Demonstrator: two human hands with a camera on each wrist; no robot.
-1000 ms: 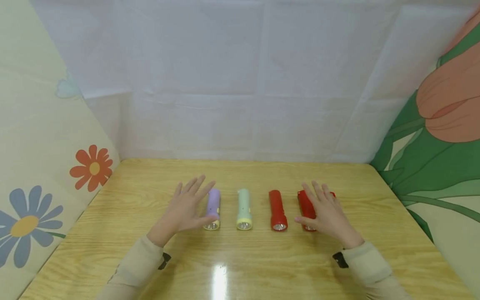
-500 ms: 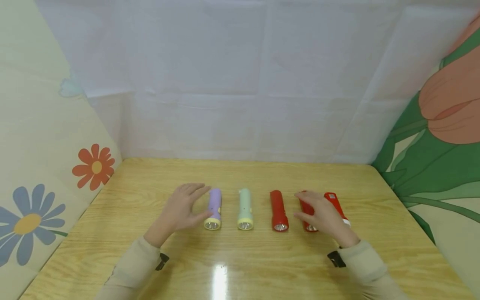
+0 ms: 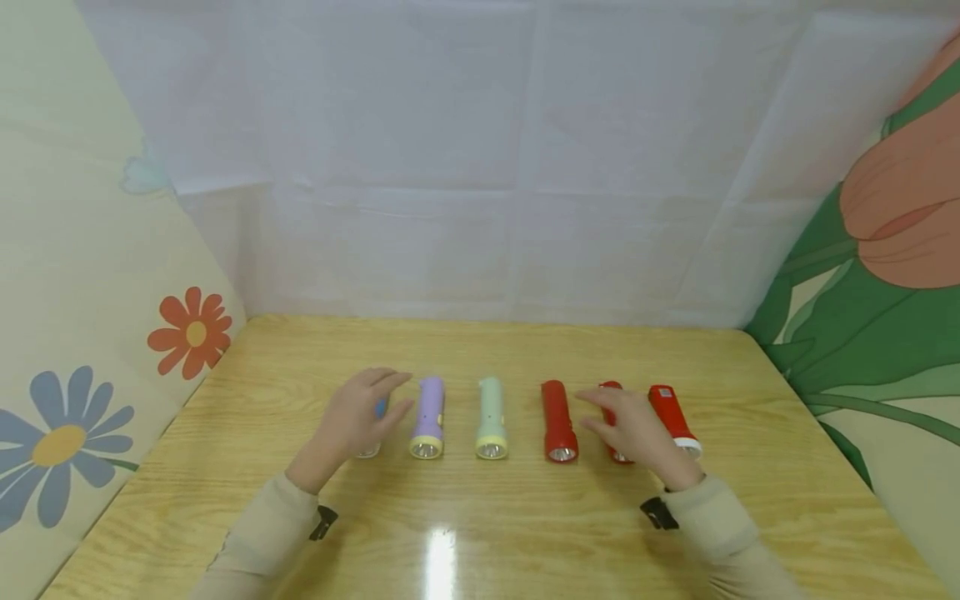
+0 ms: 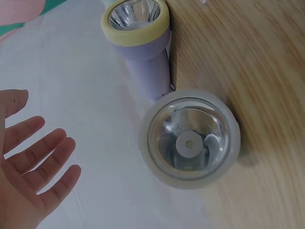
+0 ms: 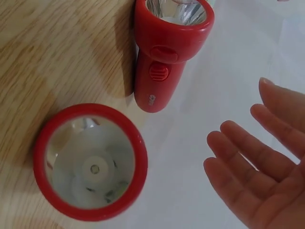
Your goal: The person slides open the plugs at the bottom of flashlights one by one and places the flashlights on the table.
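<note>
My left hand (image 3: 351,417) hovers over a flashlight with blue on its body (image 3: 381,407), mostly hidden in the head view; its white-rimmed lens (image 4: 189,139) faces the left wrist camera. Beside it lies a purple flashlight (image 3: 430,412) with a yellow rim. A mint green flashlight (image 3: 490,412) lies mid-row. To its right is a red flashlight (image 3: 557,417). My right hand (image 3: 633,425) is over another red flashlight (image 3: 611,401), partly covering it. Both wrist views show relaxed fingers (image 5: 240,152) apart from the flashlights, holding nothing.
A red flashlight with a white rim (image 3: 670,412) ends the row at the right. The wooden table (image 3: 480,521) meets a white cloth (image 3: 480,208) at the back. Flowered cloths (image 3: 82,250) stand along both sides.
Both hands have shifted left and their spread fingers have drawn in. The blue flashlight now shows by the left hand, and the white-rimmed red one has come fully into view.
</note>
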